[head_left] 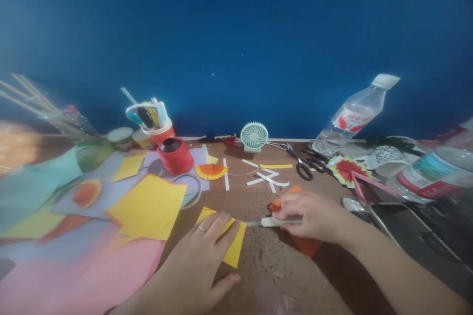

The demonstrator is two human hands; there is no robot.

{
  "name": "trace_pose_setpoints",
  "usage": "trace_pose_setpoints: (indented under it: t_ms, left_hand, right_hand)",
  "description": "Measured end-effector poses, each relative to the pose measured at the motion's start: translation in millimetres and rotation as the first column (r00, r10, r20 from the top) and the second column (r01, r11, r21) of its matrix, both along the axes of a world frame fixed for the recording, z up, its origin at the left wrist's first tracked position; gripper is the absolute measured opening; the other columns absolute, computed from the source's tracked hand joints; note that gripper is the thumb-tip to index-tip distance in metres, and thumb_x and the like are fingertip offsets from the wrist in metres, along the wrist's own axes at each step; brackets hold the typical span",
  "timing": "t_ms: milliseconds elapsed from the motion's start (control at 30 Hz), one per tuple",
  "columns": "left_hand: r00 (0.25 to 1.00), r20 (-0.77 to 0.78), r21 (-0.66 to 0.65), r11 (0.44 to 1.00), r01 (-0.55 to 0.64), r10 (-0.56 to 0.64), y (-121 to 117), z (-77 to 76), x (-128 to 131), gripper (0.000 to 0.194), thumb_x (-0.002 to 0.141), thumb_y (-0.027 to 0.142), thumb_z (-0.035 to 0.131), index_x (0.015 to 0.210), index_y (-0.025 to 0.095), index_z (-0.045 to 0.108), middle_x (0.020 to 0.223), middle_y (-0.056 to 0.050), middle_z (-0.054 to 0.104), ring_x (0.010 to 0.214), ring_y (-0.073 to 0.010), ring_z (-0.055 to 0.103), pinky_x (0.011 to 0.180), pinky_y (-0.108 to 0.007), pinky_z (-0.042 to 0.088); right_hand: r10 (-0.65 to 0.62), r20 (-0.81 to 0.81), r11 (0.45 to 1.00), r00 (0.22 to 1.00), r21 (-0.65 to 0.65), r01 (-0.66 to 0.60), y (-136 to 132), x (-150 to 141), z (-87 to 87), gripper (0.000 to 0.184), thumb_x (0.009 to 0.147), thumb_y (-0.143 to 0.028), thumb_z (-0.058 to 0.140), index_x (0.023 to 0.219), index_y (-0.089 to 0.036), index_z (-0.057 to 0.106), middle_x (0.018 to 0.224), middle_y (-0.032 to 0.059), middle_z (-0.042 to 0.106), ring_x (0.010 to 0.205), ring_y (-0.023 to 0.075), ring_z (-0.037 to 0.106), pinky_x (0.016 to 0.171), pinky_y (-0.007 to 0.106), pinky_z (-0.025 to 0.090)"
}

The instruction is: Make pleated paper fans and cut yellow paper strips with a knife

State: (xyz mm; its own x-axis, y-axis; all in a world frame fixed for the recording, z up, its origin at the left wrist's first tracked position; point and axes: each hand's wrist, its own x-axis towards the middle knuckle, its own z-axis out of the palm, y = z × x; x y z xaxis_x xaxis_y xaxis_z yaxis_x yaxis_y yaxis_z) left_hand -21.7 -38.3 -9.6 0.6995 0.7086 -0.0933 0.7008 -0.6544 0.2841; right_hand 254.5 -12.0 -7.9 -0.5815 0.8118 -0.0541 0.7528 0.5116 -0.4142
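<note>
My left hand (201,256) lies with fingers stretched over a piece of yellow paper (235,251), pressing it on the brown table; a ring is on one finger. The paper looks folded and partly hidden by the hand. My right hand (314,216) is closed around the white handle of a utility knife (271,221). Its metal blade points left and reaches the right edge of the yellow paper. Beneath my right hand, an orange piece of paper (309,246) lies partly covered. White paper strips (269,177) are scattered beyond the hands.
Coloured sheets (148,206) spread on the left. Behind stand a red thread spool (175,156), a pen cup (162,130) and a small fan (254,136). Scissors (303,170), a tilted bottle (351,115), a pleated paper flower (347,171) and a phone-like dark object (402,231) lie right.
</note>
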Motion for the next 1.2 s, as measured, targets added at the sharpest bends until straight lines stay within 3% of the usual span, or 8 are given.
trace_pose_setpoints:
  t_ms: [133, 267, 433, 1200]
  left_hand:
    - [1.000, -0.007, -0.031, 1.000, 0.002, -0.003, 0.4, -1.3, -0.6, 0.063, 0.080, 0.038, 0.052, 0.137, 0.032, 0.025, 0.136, -0.003, 0.042, 0.123, -0.0275, 0.036, 0.096, -0.045, 0.039]
    - [0.999, -0.002, -0.011, 0.999, -0.049, 0.049, -0.9, -6.2, -1.3, 0.069, 0.079, 0.044, 0.051, 0.139, 0.025, 0.021, 0.139, -0.008, 0.038, 0.124, -0.0291, 0.036, 0.096, -0.045, 0.039]
    - [0.994, -0.045, 0.085, 0.991, -0.100, 0.104, -1.2, -7.6, -2.8, 0.066, 0.075, 0.051, 0.054, 0.134, 0.032, 0.032, 0.135, -0.009, 0.041, 0.123, -0.0349, 0.035, 0.093, -0.052, 0.038]
    - [0.995, -0.065, 0.091, 0.994, -0.065, 0.071, 1.2, -8.2, -4.6, 0.067, 0.077, 0.056, 0.049, 0.136, 0.030, 0.030, 0.134, -0.007, 0.044, 0.124, -0.0346, 0.033, 0.093, -0.052, 0.038]
  right_hand:
    - [-0.005, -0.005, 1.000, 1.000, -0.018, 0.005, -1.8, 1.5, -0.2, 0.014, 0.077, -0.020, 0.054, 0.076, -0.022, 0.068, 0.074, 0.0011, 0.061, 0.063, 0.0125, 0.052, 0.056, 0.023, 0.034]
    - [-0.013, 0.006, 0.999, 1.000, -0.035, 0.013, -2.2, 1.6, 1.1, 0.015, 0.077, -0.019, 0.054, 0.079, -0.024, 0.068, 0.074, 0.0006, 0.061, 0.064, 0.0121, 0.053, 0.055, 0.022, 0.034]
    - [-0.008, 0.017, 0.999, 1.000, -0.047, 0.009, -1.1, -0.3, 3.3, 0.015, 0.075, -0.017, 0.055, 0.077, -0.024, 0.068, 0.074, -0.0005, 0.059, 0.064, 0.0117, 0.053, 0.054, 0.022, 0.033]
    - [0.000, 0.005, 0.999, 1.000, -0.039, 0.000, 3.2, -4.2, 2.1, 0.016, 0.077, -0.020, 0.054, 0.082, -0.024, 0.069, 0.081, 0.0015, 0.064, 0.070, 0.0143, 0.056, 0.060, 0.024, 0.037]
